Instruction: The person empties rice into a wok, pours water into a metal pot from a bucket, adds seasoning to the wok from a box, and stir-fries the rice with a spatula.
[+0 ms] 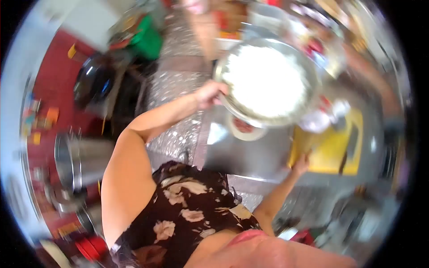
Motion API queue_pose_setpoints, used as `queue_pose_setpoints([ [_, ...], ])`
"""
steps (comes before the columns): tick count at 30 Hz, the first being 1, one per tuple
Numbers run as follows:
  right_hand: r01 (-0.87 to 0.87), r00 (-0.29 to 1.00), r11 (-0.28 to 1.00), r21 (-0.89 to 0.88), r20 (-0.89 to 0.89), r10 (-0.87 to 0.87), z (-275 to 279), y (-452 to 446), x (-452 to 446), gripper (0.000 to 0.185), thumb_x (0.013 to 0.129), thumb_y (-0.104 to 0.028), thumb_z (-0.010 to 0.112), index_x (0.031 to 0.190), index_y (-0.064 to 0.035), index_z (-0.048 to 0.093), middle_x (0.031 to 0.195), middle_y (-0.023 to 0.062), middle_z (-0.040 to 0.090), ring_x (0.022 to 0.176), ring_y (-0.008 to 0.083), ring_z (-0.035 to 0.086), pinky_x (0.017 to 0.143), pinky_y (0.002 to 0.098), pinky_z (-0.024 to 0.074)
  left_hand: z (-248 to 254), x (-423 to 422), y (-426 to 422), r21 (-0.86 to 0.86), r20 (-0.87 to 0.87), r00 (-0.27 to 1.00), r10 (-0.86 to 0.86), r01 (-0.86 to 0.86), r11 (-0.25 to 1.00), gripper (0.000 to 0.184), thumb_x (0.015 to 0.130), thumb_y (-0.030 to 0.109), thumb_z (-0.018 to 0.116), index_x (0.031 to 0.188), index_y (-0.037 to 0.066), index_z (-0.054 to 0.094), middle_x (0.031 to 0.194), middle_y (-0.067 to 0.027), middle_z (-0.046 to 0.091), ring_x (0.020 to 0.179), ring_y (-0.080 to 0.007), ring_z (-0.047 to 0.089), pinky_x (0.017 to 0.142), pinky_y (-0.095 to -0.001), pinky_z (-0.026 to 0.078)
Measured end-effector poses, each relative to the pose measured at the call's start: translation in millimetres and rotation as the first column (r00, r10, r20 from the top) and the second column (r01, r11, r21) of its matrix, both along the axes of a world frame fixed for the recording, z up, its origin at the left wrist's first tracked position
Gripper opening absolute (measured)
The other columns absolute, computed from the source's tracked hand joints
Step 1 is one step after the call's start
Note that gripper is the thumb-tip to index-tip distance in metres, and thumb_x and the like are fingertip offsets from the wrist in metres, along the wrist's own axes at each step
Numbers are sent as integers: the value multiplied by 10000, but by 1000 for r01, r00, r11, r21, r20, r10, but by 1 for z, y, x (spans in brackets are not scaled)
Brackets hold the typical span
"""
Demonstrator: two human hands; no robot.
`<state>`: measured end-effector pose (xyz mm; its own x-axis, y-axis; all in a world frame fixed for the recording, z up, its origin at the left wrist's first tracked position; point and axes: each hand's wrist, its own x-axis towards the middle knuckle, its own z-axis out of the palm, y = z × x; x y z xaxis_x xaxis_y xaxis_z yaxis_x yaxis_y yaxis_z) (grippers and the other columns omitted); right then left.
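My left hand (210, 94) grips the rim of a large round metal bowl (312, 85), which is full of something white (267, 80). Partly under the bowl's near side is a small pale dish (250, 134) with reddish pieces in it. At the lower left corner of a yellow cutting board (324, 154) is my right hand (301, 163), its blurred fingers apart and resting on or beside the board. A knife (351, 145) with a dark handle lies on the board's right part. Just above the board sits a whitish plastic bag (317, 120), also blurred.
Another person's forearm (201, 33) reaches in beyond the bowl, and a blurred arm (373, 78) shows at the right. A green container (147, 38) stands at the upper left. To the left are a dark round pot (94, 80) and a large metal pot (85, 161).
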<state>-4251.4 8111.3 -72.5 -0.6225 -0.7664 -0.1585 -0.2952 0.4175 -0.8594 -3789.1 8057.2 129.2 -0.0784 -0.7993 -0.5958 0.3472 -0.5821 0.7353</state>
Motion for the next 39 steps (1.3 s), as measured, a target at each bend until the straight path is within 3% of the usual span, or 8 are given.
queue_pose_setpoints([
  [2, 117, 912, 969, 216, -410, -19, 19, 4, 18, 503, 846, -307, 554, 1292, -83, 492, 1112, 174, 614, 912, 297, 620, 789, 395, 496, 37, 31, 54, 70, -76, 986, 148, -143, 987, 84, 694, 54, 589, 777, 46, 583, 658, -19, 577, 488, -112, 544, 418, -220, 441],
  [4, 100, 747, 914, -394, -576, -330, -62, -3, -38, 426, 828, -199, 622, 1216, -51, 529, 1009, 160, 633, 824, 295, 621, 717, 379, 514, 22, 77, 114, 120, -12, 981, 194, -191, 974, 276, 663, 75, 626, 923, 38, 545, 777, -19, 559, 610, -114, 551, 481, -205, 452],
  [9, -76, 878, 769, -635, -409, -250, 129, -23, 121, 306, 825, -184, 618, 1039, -8, 486, 946, 128, 589, 816, 251, 588, 700, 377, 489, 40, 141, 252, 159, 74, 851, 520, -525, 836, 573, 692, 12, 558, 1213, -49, 328, 915, -111, 491, 840, -228, 564, 746, -351, 546],
  [13, -276, 944, 404, -872, -325, -56, 145, -75, 218, 293, 854, -196, 619, 972, 38, 487, 944, 117, 556, 857, 223, 565, 749, 356, 477, 10, 215, 338, 171, 221, 658, 720, -753, 636, 273, 708, -14, 532, 964, -104, 500, 757, -103, 562, 573, -173, 575, 477, -261, 523],
  [18, -498, 864, 448, -743, -382, 327, 146, -85, 431, 309, 880, -233, 609, 1040, 21, 535, 763, 72, 556, 669, 171, 555, 607, 283, 469, -49, 298, 417, 128, 283, 496, 821, -868, 480, 162, 714, 23, 541, 856, -56, 548, 655, -61, 536, 506, -144, 521, 397, -249, 419],
  [22, -691, 534, 615, -380, 303, 789, 205, 5, 652, 216, 907, -265, 558, 785, -104, 481, 531, -22, 412, 412, 63, 367, 341, 216, 257, -53, 377, 469, 200, 374, 409, 832, -912, 359, 181, 715, 46, 554, 870, -47, 554, 672, -45, 535, 546, -140, 512, 447, -259, 422],
  [28, -812, 180, 553, -187, 821, 542, 178, 35, 790, 282, 918, -252, 533, 685, -148, 414, 477, -29, 321, 331, 85, 271, 295, 243, 190, -53, 421, 495, 87, 331, 274, 903, -962, 260, 276, 693, 59, 576, 933, -76, 564, 831, -92, 574, 696, -168, 551, 618, -281, 464],
  [39, -897, 310, 441, -29, 669, 675, 99, -55, 1008, 336, 830, -333, 659, 727, -76, 470, 563, -11, 428, 455, 110, 424, 437, 276, 364, -46, 503, 452, 139, 109, -152, 982, -976, -167, 66, 704, -21, 519, 759, 14, 529, 725, -53, 517, 661, -179, 510, 695, -336, 458],
])
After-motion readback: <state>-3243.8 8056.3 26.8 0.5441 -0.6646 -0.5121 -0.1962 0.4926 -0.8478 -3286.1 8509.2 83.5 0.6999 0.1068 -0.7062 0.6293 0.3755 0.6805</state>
